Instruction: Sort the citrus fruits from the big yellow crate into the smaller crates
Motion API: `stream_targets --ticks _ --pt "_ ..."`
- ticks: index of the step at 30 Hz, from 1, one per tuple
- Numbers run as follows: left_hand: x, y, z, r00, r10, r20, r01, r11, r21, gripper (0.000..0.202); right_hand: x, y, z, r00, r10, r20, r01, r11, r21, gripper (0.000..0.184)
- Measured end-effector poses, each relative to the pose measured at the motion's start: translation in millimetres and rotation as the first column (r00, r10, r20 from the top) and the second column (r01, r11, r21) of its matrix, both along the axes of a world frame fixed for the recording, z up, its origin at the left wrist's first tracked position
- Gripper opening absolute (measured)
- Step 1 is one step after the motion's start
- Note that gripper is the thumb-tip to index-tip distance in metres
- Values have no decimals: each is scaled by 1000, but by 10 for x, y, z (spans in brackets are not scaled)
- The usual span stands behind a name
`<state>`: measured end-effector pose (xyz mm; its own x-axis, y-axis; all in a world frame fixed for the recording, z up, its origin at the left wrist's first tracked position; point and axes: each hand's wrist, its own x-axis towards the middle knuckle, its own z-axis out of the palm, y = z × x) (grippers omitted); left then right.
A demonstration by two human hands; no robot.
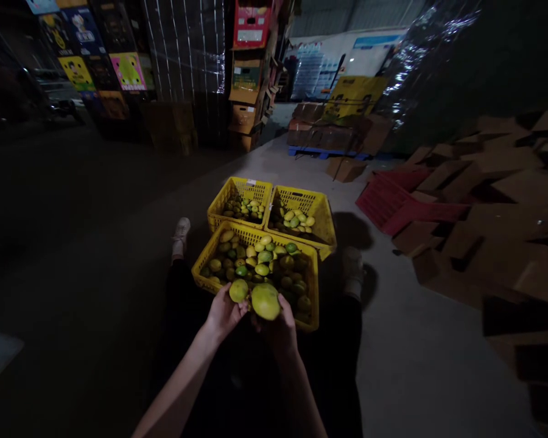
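My left hand (227, 312) is closed around a small, roundish yellow-green lemon (238, 291). In my right hand (280, 323) is a larger-looking oval yellow-green lemon (265, 302), gripped with the thumb along its right side. Both fruits are held side by side above the near edge of a yellow plastic crate (314, 292). Inside that crate lie many loose lemons, mostly yellow-green with a few darker green ones (241, 271). My fingers under the fruits are partly hidden.
Two more yellow crates, left (214, 210) and right (326, 222), stand behind, each partly filled with similar fruit. My outstretched legs flank the crates. Flattened cardboard (506, 225) and a red crate (388, 201) lie at right. Stacked boxes (251, 79) and a blue pallet (324, 153) stand farther back.
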<state>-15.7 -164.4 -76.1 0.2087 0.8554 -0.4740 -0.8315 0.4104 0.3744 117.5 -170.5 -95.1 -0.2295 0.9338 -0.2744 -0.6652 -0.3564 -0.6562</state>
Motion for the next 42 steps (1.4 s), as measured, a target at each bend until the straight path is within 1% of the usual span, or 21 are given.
stream_targets --ticks 4,5,7,8,10,11,12,14,15,18,20,22,24,26,28,30,31,33,35,38,42 --pt "15 27 -23 999 -28 39 29 999 -30 40 -28 90 -113 996 91 14 -90 995 -38 58" --pt "23 30 -47 999 -30 33 31 999 -32 41 -36 104 -142 996 83 44 -82 996 -42 61" --pt "37 27 -98 1000 -29 -2 29 999 -21 38 -44 110 -174 993 0 120 3 1000 -24 58" --pt "39 20 -117 999 -20 -35 20 1000 2 33 -40 105 -176 986 -58 156 60 998 -6 52" --pt "26 2 -129 988 44 -150 -27 993 114 22 -14 90 -153 953 -180 244 168 983 69 40" --pt "9 -4 -120 968 91 -233 -45 980 195 23 8 87 -135 922 -245 299 215 968 129 42" --pt "-12 -6 -101 935 144 -324 -51 959 280 30 34 89 -114 880 -314 356 254 945 206 50" --pt "-66 11 -52 841 243 -484 -18 906 423 45 85 110 -78 773 -448 448 288 878 381 68" --pt "-92 30 -28 790 283 -544 10 881 472 50 108 125 -65 727 -497 474 284 846 452 71" --pt "-149 111 1 644 391 -657 94 812 576 49 147 172 -45 592 -602 536 225 762 608 64" --pt "-156 162 -15 560 443 -700 146 779 610 47 154 196 -47 489 -672 556 190 705 684 57" --pt "-142 198 -42 536 460 -708 162 767 621 49 152 212 -62 411 -717 562 155 663 733 54" --pt "-117 215 -60 568 447 -691 134 778 614 50 149 222 -86 378 -728 571 134 654 745 55" --pt "-94 216 -56 622 415 -663 87 806 586 50 152 227 -110 411 -705 578 135 674 726 60" --pt "-87 203 -34 695 366 -619 44 838 544 49 165 228 -123 507 -649 567 155 715 681 68" --pt "-98 181 -4 791 272 -549 31 877 480 46 184 225 -127 628 -573 527 191 770 609 75" --pt "-110 170 10 838 207 -505 38 901 432 44 193 222 -128 695 -523 493 207 802 560 75" --pt "-137 153 34 914 82 -398 56 945 324 37 206 216 -133 825 -402 397 212 871 442 68" --pt "-161 147 55 963 12 -269 58 967 250 34 204 210 -137 914 -292 282 193 924 331 55" --pt "-173 161 87 991 -17 -131 43 979 198 34 178 199 -108 972 -194 135 169 969 181 46" --pt "-167 175 124 993 -86 -78 93 992 90 30 149 174 7 995 -94 -17 95 995 38 51"
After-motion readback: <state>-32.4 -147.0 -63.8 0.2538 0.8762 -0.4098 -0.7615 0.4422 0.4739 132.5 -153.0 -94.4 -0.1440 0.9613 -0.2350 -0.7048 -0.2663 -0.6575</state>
